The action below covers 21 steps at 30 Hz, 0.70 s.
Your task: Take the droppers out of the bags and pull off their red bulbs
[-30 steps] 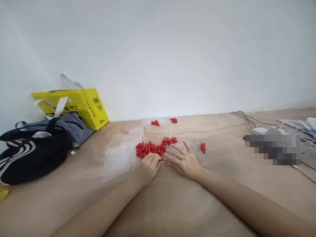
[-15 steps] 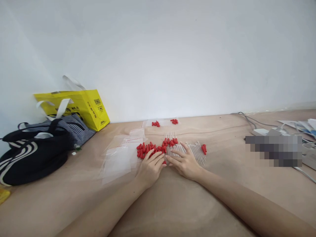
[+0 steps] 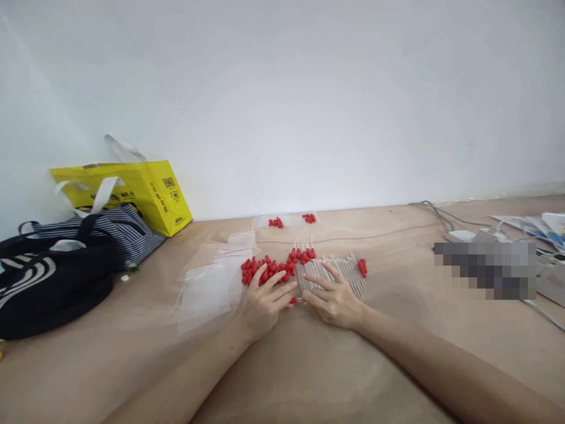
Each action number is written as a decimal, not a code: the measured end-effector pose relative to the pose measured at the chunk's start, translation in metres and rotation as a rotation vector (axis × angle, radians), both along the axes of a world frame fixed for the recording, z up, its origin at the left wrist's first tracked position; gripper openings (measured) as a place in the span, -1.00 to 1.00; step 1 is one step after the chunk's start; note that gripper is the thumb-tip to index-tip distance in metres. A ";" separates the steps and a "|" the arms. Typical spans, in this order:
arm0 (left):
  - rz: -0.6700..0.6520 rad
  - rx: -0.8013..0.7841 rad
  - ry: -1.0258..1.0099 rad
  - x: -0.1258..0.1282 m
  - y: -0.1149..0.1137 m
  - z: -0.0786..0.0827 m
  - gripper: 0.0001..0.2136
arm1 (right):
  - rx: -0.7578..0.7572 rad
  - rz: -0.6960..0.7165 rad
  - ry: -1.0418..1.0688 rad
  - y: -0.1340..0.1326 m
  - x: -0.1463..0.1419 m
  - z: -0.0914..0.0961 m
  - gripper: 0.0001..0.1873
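Observation:
My left hand pinches a red rubber bulb low at the middle of the table. Against its open end points a thin clear dropper tube, whose other end is between the fingertips of my right hand. Whether the tube is inside the bulb I cannot tell. Beyond my left fingers lies a heap of red bulbs. A row of clear tubes spreads under and beyond my right hand. Tubes with red bulbs on their ends lie just behind.
Clear zip bags lie left of the heap. Another bag with red bulbs is near the wall. Two loose bulbs sit at the tubes' right end. Bags, including a yellow one, stand at left; cables and papers at right.
My hands have come slightly nearer to me and apart from the heap. The red bulb and the tube end between them now show more clearly. The view has shifted slightly.

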<state>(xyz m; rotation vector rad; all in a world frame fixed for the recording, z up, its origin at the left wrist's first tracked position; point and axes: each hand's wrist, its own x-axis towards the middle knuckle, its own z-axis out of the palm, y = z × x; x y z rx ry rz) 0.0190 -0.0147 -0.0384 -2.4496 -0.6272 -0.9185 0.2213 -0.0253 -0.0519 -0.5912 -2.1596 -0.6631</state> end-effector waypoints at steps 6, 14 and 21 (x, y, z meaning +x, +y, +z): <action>0.012 -0.010 0.023 -0.002 -0.001 0.001 -0.87 | -0.012 0.016 -0.012 0.000 0.001 -0.001 -0.86; 0.004 -0.005 0.065 -0.005 -0.001 0.003 -0.87 | 0.003 0.023 0.002 -0.001 0.002 -0.001 -0.90; 0.003 -0.007 0.087 -0.007 -0.001 0.002 -0.79 | -0.006 0.009 0.009 -0.003 0.004 -0.002 -0.87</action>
